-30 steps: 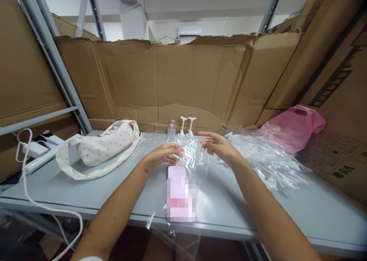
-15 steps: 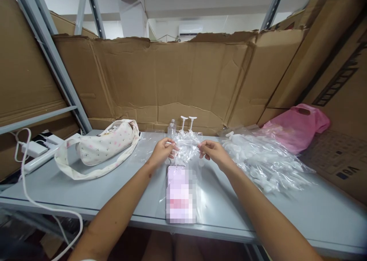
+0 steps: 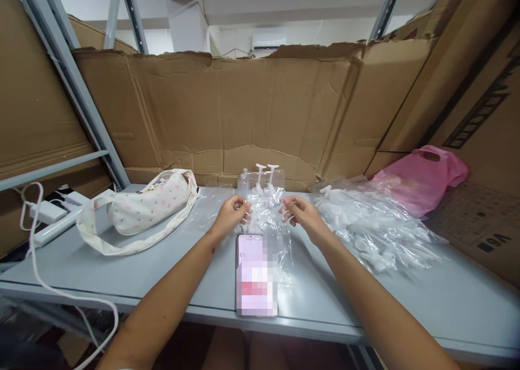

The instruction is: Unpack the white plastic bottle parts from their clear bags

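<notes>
Blocky blurring is covering much of the phone (image 3: 249, 246). Just beyond the phone, glare is hiding the outline of a clear plastic bag (image 3: 268, 214), which is looking thin and creased. Two white pumps (image 3: 271, 177) are showing farther beyond, partly veiled. Beyond the phone's left, the left hand (image 3: 232, 214) is pinching the bag; I cannot tell whether the right hand (image 3: 303, 213), beyond its right, is gripping.
</notes>
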`<state>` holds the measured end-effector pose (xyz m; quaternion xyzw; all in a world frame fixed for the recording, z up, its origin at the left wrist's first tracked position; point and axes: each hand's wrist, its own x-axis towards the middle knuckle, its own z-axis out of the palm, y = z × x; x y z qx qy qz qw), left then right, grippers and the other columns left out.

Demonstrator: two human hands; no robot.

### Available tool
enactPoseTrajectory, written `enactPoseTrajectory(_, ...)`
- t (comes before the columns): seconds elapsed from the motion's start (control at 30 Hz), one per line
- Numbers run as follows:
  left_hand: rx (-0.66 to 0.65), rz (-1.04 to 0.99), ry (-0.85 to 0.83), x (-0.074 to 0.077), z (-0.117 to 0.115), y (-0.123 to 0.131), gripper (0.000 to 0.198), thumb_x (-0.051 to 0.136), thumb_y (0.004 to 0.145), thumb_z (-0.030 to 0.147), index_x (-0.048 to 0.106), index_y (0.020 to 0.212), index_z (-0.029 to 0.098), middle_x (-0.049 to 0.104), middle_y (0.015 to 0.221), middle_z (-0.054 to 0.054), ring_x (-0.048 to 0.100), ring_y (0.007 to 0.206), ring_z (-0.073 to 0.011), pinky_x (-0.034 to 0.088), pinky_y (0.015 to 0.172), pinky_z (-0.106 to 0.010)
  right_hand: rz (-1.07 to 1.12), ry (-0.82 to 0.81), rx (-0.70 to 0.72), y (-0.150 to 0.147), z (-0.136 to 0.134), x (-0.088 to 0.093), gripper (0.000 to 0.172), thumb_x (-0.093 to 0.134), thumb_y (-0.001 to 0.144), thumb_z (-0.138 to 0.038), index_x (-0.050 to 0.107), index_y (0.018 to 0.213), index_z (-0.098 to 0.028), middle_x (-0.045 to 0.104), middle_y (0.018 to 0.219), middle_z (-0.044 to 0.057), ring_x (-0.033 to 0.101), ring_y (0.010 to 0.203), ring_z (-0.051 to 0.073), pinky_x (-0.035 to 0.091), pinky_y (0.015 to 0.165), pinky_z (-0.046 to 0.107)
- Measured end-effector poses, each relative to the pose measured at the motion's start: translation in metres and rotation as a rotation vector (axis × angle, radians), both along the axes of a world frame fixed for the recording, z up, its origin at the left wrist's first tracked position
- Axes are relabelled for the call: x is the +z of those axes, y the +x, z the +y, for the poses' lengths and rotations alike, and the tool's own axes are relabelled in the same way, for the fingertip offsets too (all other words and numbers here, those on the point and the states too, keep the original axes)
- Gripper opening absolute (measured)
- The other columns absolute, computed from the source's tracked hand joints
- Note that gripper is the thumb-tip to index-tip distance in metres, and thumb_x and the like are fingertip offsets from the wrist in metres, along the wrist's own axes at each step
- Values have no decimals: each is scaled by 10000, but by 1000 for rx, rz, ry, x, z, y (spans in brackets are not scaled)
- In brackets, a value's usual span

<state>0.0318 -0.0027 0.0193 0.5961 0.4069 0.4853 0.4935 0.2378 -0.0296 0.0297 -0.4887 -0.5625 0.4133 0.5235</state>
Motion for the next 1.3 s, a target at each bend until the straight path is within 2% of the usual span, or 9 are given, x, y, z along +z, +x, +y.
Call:
enactPoseTrajectory(0.17, 69, -85, -33, 5, 1, -3, 356, 639, 715, 466, 450, 781, 172, 585, 739, -1, 626, 566, -113, 473, 500, -219, -100, -26, 177, -9, -7, 0, 375, 656, 659, -543, 534, 667, -188, 608, 649, 12, 549, 546, 128, 365, 458, 235)
enactPoseTrajectory(0.37, 90, -140, -15, 9, -1, -6, 336, 649, 704, 445, 469, 716, 161, 548, 696, 12, 617, 608, -110, 497, 558, -232, -48, -9, 128, -7, -6, 1, 378, 674, 638, -541, 536, 657, -190, 526, 536, -33, 455, 447, 95, 390, 475, 255)
enactPoseTrajectory(0.5, 105, -210, -14, 11, 0, -9, 324, 613, 737, 447, 444, 719, 170, 537, 679, 22, 611, 588, -107, 497, 548, -229, -60, -34, 182, -5, -7, 2, 359, 641, 679, -539, 566, 737, -194, 558, 592, -25, 482, 465, 99, 393, 489, 256)
enactPoseTrajectory(0.6, 144, -227, -9, 12, 1, -10, 325, 610, 740, 454, 445, 743, 174, 536, 667, 26, 616, 581, -114, 503, 550, -239, -100, -49, 209, -5, -7, 1, 365, 643, 674, -536, 548, 667, -184, 574, 605, -10, 500, 482, 103, 392, 496, 253)
enactPoseTrajectory(0.73, 162, -217, 18, 12, 5, -11, 325, 629, 728, 445, 449, 746, 175, 533, 641, 34, 604, 590, -108, 495, 572, -237, -114, 14, 130, -3, -3, -2, 349, 625, 697, -517, 530, 641, -186, 529, 533, -30, 474, 437, 92, 380, 472, 245)
enactPoseTrajectory(0.93, 159, -166, 95, 10, 9, -13, 267, 597, 765, 397, 456, 729, 173, 482, 539, 63, 484, 468, -57, 422, 511, -191, -161, 50, 1, -1, -3, 0, 309, 593, 729, -491, 563, 708, -185, 455, 474, -55, 347, 355, 61, 274, 335, 203)
enactPoseTrajectory(1.1, 217, -195, 131, 11, 10, -13, 226, 599, 771, 359, 521, 808, 151, 515, 610, 45, 510, 501, -55, 441, 531, -191, -109, 72, -89, 0, -3, 0, 330, 611, 705, -506, 580, 734, -179, 459, 476, -52, 355, 380, 63, 284, 313, 182)
enactPoseTrajectory(1.17, 173, -206, 98, 11, 7, -11, 286, 608, 763, 399, 541, 882, 148, 559, 679, 20, 555, 548, -70, 467, 559, -207, -62, 97, -123, 0, -1, -2, 345, 611, 702, -520, 576, 747, -180, 462, 475, -58, 350, 360, 58, 286, 307, 185)
enactPoseTrajectory(1.3, -38, -127, -18, 10, 1, -5, 390, 638, 723, 463, 554, 917, 135, 603, 722, -17, 603, 566, -106, 484, 553, -236, -8, 127, -108, -3, 0, -5, 370, 603, 707, -548, 561, 772, -185, 482, 479, -65, 358, 321, 56, 297, 303, 199)
